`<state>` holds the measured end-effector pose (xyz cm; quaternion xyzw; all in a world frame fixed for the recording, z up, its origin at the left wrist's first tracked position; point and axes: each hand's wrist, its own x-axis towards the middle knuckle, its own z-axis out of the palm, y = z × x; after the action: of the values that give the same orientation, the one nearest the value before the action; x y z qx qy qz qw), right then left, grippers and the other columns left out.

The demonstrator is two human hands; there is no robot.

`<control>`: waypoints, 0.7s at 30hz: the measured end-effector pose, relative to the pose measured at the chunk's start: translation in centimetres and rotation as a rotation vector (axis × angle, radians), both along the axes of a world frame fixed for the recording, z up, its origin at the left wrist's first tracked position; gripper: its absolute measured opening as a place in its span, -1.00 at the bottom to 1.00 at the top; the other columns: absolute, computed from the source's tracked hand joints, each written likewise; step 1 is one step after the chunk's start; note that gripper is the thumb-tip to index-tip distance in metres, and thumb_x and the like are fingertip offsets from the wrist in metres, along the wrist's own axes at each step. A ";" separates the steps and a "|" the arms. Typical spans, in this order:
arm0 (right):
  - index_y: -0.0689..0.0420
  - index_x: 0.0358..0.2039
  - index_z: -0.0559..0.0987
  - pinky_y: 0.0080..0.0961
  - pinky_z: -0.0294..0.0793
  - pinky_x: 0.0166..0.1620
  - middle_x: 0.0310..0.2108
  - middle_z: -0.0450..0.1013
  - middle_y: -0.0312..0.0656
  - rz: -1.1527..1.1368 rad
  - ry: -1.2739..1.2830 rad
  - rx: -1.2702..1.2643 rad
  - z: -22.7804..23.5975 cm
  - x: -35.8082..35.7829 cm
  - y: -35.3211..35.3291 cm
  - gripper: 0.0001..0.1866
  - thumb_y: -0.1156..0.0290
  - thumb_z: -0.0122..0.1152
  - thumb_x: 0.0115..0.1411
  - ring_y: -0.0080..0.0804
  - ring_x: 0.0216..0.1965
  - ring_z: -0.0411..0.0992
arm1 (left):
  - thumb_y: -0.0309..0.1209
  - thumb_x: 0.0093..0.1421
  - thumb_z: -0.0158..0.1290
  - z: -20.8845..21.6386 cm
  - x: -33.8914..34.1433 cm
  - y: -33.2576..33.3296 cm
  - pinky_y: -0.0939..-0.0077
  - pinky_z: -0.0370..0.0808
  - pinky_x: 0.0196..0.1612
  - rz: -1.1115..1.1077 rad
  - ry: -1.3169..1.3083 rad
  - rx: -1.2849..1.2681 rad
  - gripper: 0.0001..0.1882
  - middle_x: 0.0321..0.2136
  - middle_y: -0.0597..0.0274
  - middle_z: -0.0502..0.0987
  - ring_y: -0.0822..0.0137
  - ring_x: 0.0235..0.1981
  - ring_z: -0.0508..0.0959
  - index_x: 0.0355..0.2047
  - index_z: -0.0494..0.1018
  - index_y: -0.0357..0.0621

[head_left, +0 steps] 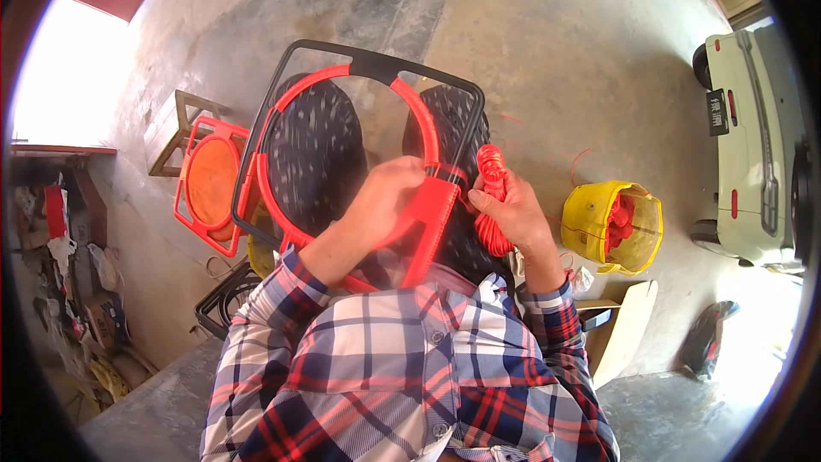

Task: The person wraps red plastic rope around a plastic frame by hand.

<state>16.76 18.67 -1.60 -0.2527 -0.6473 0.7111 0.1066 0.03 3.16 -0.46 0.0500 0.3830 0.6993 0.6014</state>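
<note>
Two-handed | left hand (382, 201) slanted inward, fingers clamped on red-black frame (430, 210) | right hand (520, 216) angled leftward, fingers round red cord (493, 236)

Reds dominate, against black, yellow and plaid.
Ring (416, 109) red, outer frame (374, 64) black; cord bundle (493, 235) bright red. Shirt (376, 359): white, navy and red plaid. Trousers (318, 145) black, flecked white. Bucket (586, 214) yellow, contents (622, 222) red. Smaller frame (226, 130) red, disc (212, 180) orange. Vehicle (746, 154) pale cream. Floor (556, 60) mottled grey-tan.

The frame (417, 111) sits over my knees (316, 141), cord (491, 235) right of it. A bucket (585, 216) stands farther right, a stool (161, 130) left.
</note>
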 end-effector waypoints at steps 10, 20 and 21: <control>0.13 -0.31 0.43 -0.71 0.15 -0.60 -0.59 0.30 -0.43 0.025 0.042 -0.611 2.0 3.7 3.0 -0.83 0.57 0.23 0.11 -0.72 -0.68 0.18 | -0.57 0.21 0.02 1.2 0.2 -0.3 0.62 0.49 -0.20 -0.009 0.243 -0.127 -0.88 -0.31 0.26 0.56 0.50 -0.33 0.55 -0.24 0.47 -0.31; 0.21 -0.18 0.42 -0.65 0.16 -0.57 -0.58 0.29 -0.38 0.014 0.280 -0.782 8.7 -0.9 -3.2 -0.76 0.54 0.17 0.13 -0.63 -0.66 0.20 | -0.16 -0.04 0.32 -0.2 1.7 0.2 0.33 0.45 -0.01 -0.108 1.292 -0.406 -0.04 -0.07 -0.22 0.45 -0.03 -0.03 0.50 0.28 0.07 -0.22; 0.24 -0.13 0.42 -0.61 0.24 -0.50 -0.51 0.36 -0.30 0.153 0.375 -0.752 8.6 -0.3 -3.8 -0.65 0.40 0.24 0.08 -0.55 -0.59 0.30 | -0.16 0.00 0.28 -0.5 1.8 0.2 0.30 0.45 -0.01 -0.076 1.265 -0.382 -0.10 -0.07 -0.23 0.45 -0.06 -0.01 0.49 0.25 0.11 -0.25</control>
<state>16.41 14.92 7.03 -0.0917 -0.3295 0.9371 0.0698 1.82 3.32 -0.98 0.3573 0.7776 0.4332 0.2828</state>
